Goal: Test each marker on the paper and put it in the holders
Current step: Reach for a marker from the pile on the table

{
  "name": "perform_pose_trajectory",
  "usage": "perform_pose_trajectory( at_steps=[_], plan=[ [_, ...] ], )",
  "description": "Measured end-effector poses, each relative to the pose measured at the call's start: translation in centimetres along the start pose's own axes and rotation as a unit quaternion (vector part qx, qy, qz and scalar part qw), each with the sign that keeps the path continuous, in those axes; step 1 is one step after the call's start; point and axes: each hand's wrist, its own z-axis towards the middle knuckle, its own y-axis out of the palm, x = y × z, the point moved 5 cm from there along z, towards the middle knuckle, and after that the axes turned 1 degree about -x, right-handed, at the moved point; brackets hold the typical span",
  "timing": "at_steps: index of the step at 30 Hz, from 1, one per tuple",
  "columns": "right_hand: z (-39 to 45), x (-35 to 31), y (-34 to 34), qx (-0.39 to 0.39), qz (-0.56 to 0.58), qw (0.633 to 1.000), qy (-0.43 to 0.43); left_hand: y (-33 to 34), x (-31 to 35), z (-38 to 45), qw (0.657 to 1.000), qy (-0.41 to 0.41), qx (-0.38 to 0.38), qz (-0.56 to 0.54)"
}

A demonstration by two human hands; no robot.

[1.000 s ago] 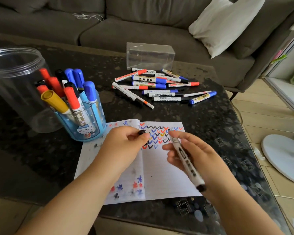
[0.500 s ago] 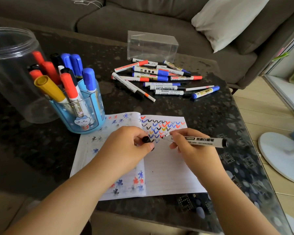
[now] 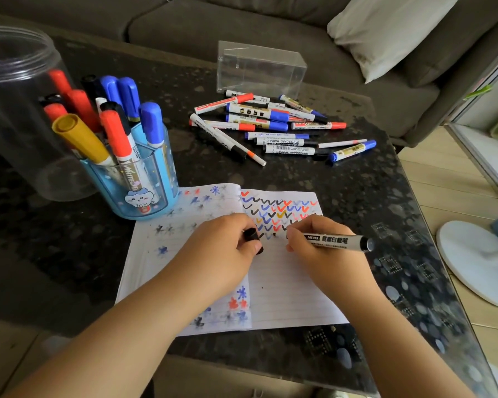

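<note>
Right hand point(image 3: 325, 254) pinching white-barrelled black whiteboard marker point(image 3: 335, 242) between curled fingers point(image 3: 295, 234), barrel lying nearly flat, pointing right, black end out past the knuckles. Tip end hidden under the fingers, down at the open lined notebook paper point(image 3: 288, 285) just below the rows of coloured check marks; tip contact not visible.

Left hand point(image 3: 222, 251) resting on the left page by the spine, fingers curled, pinching the small black marker cap point(image 3: 251, 234) between thumb and forefinger.

Notebook lying flat near the front edge of the dark speckled glass-topped counter point(image 3: 357, 185). Left page covered in blue, red and black star scribbles; right page with check marks in red, blue, black, orange at the top, blank lines below.

Blue translucent cup holder with cartoon sticker point(image 3: 144, 191) touching the notebook's top left corner, packed with upright capped markers: red, blue, black, one yellow. Large clear round plastic jar point(image 3: 15, 90) just behind and left of it.

Loose pile of capped whiteboard markers point(image 3: 273, 124) lying mid-counter, beyond the notebook, red, blue and black caps. Clear rectangular plastic box point(image 3: 259, 68) just behind the pile.

Grey sofa point(image 3: 242, 21) with white cushion point(image 3: 391, 30) behind the counter. White round fan base point(image 3: 477, 259) on the floor at right.
</note>
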Motion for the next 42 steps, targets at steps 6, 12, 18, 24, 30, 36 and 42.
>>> perform_pose_trajectory(
  at_steps=[6, 12, 18, 24, 30, 36, 42],
  plan=[
    [0.0, 0.4, -0.3, 0.006, -0.004, 1.000, 0.012, 0.1, -0.1, 0.1, 1.000, 0.001, 0.006, 0.004],
    [0.1, 0.8, -0.5, 0.038, 0.030, 0.998, 0.026, 0.1, -0.2, 0.0, 1.000, -0.001, 0.001, -0.015],
    [-0.5, -0.1, -1.6, 0.010, 0.188, 0.982, 0.028, -1.0, -0.4, 0.3, 0.966, -0.088, 0.037, -0.239],
    [-1.0, -1.2, -2.8, 0.013, 0.328, 0.944, 0.015, 0.2, 0.7, 0.0, 0.841, -0.153, -0.049, -0.516],
    [-1.1, -1.5, -3.0, 0.012, 0.347, 0.938, 0.010, 0.7, 1.6, -0.3, 0.834, -0.127, -0.088, -0.530],
    [-1.4, -1.5, -3.0, -0.008, 0.327, 0.945, 0.005, 1.0, 2.7, -0.7, 0.883, -0.076, -0.128, -0.445],
    [-1.5, -1.5, -3.6, 0.013, 0.295, 0.955, -0.015, 0.8, 4.0, -1.6, 0.965, 0.041, -0.133, -0.220]
  ],
)
